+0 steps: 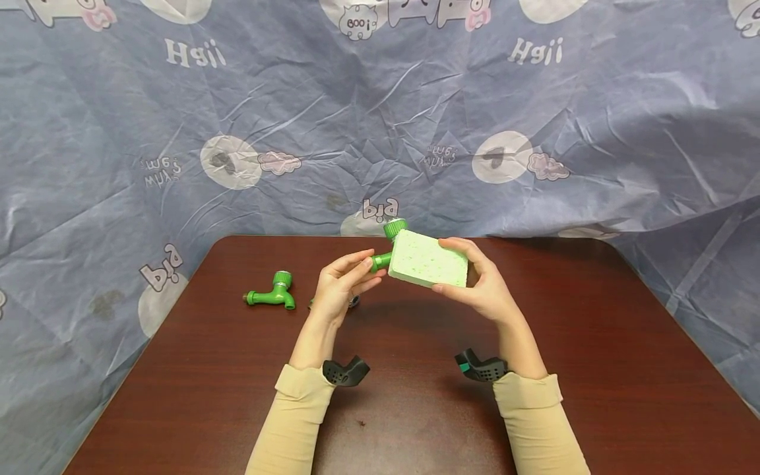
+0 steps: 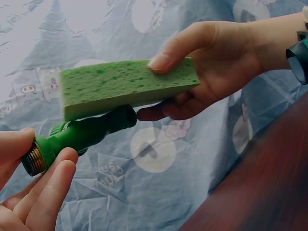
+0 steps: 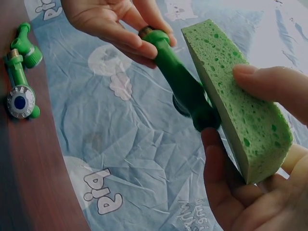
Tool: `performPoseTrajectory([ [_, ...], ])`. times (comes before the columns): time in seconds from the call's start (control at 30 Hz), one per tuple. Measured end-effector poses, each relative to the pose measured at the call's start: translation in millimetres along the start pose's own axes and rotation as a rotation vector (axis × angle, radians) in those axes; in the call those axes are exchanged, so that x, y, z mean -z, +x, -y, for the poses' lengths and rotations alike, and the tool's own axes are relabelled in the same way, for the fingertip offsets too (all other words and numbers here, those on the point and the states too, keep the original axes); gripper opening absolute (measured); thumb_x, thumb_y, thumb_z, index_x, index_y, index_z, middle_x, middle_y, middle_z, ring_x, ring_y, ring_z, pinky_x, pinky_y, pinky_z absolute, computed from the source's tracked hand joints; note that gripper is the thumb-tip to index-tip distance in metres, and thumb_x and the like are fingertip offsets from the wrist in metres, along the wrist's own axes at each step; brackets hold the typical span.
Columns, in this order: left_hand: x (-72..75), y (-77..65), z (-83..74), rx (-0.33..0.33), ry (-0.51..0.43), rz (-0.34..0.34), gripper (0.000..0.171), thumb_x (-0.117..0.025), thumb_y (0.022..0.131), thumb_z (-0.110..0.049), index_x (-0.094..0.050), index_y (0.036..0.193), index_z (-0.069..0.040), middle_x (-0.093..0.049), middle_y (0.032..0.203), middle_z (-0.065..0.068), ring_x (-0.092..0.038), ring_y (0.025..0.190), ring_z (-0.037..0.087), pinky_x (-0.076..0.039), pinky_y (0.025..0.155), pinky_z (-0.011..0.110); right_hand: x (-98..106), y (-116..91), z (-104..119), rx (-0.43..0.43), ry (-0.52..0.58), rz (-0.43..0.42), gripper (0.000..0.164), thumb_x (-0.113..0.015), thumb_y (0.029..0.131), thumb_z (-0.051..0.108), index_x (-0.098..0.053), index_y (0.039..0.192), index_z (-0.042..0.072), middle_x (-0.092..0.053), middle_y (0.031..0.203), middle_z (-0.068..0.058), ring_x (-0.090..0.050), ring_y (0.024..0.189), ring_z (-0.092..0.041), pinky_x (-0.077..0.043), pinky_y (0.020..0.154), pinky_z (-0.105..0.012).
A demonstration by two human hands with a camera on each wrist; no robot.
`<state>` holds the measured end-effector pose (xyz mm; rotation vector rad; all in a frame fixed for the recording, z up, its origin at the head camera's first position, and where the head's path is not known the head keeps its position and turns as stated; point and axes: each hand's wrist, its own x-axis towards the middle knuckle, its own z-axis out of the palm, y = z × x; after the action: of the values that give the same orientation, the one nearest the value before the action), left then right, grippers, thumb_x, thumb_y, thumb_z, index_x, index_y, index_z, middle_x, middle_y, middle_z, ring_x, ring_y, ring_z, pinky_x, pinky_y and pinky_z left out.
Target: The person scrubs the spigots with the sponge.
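A green tap [image 2: 91, 132] with a brass-coloured threaded end is held up above the table. My left hand [image 1: 341, 287] pinches it by that threaded end between thumb and fingers. My right hand [image 1: 481, 280] grips a light green block sponge [image 1: 429, 259], thumb on one face and fingers on the other. In the right wrist view the sponge [image 3: 238, 101] lies along the side of the tap [image 3: 180, 79], seeming to touch it. From the head view the sponge hides much of the tap; its ribbed knob [image 1: 394, 228] shows above.
A second green tap [image 1: 272, 292] lies on the brown table [image 1: 410, 382] to the left. Another tap [image 3: 20, 91], with a round silver and blue knob face, lies close to it, mostly hidden behind my left hand in the head view. A blue printed cloth [image 1: 368, 119] hangs behind the table.
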<state>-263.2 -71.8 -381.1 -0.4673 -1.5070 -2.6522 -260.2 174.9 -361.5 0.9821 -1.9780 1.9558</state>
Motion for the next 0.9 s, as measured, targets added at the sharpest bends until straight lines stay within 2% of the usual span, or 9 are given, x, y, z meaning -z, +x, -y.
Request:
performPoseTrajectory([
  [0.17,-3.6,0.4,4.4,-0.008,0.028,-0.007,0.031,-0.057,0.089,0.008,-0.073,0.096,-0.017,-0.069,0.096,0.003,-0.069,0.077,0.017,-0.057,0.075,0.037,-3.4,1.4,-1.3,-0.007,-0.009,0.006,0.07,-0.071,0.065,-0.023,-0.046,0.129,-0.008,-0.041,0.13,-0.017,-0.053,0.101,-0.021,-0.051,0.077,-0.021],
  [0.6,-5.0,0.7,6.9,0.007,0.026,-0.043,0.027,-0.057,0.089,0.007,-0.072,0.098,-0.014,-0.069,0.098,0.006,-0.069,0.077,0.018,-0.057,0.073,0.037,-4.1,1.8,-0.6,-0.064,-0.048,-0.019,0.069,-0.072,0.066,-0.022,-0.049,0.129,-0.006,-0.042,0.13,-0.015,-0.052,0.101,-0.02,-0.051,0.076,-0.02],
  [0.7,-4.8,1.0,6.9,0.019,0.029,-0.047,0.024,-0.058,0.089,0.006,-0.071,0.103,-0.009,-0.068,0.098,0.007,-0.069,0.077,0.018,-0.057,0.074,0.037,-4.3,2.0,-2.8,-0.06,-0.043,-0.022,0.07,-0.072,0.065,-0.022,-0.048,0.129,-0.007,-0.042,0.13,-0.015,-0.051,0.103,-0.02,-0.051,0.077,-0.019],
  [0.77,-4.3,0.9,6.6,0.029,0.04,-0.043,0.025,-0.059,0.088,0.007,-0.067,0.11,-0.001,-0.068,0.097,0.007,-0.069,0.077,0.018,-0.056,0.075,0.037,-4.9,2.1,-3.6,-0.052,-0.04,-0.024,0.07,-0.072,0.065,-0.023,-0.048,0.129,-0.008,-0.041,0.13,-0.016,-0.051,0.103,-0.02,-0.05,0.078,-0.019],
  [0.9,-3.1,-0.1,5.2,0.051,0.071,-0.017,0.038,-0.06,0.083,0.014,-0.056,0.121,0.012,-0.068,0.092,0.005,-0.068,0.076,0.016,-0.056,0.075,0.037,-5.1,1.4,-5.2,-0.056,-0.049,-0.024,0.069,-0.072,0.065,-0.023,-0.048,0.129,-0.008,-0.041,0.13,-0.016,-0.051,0.102,-0.019,-0.05,0.077,-0.019],
])
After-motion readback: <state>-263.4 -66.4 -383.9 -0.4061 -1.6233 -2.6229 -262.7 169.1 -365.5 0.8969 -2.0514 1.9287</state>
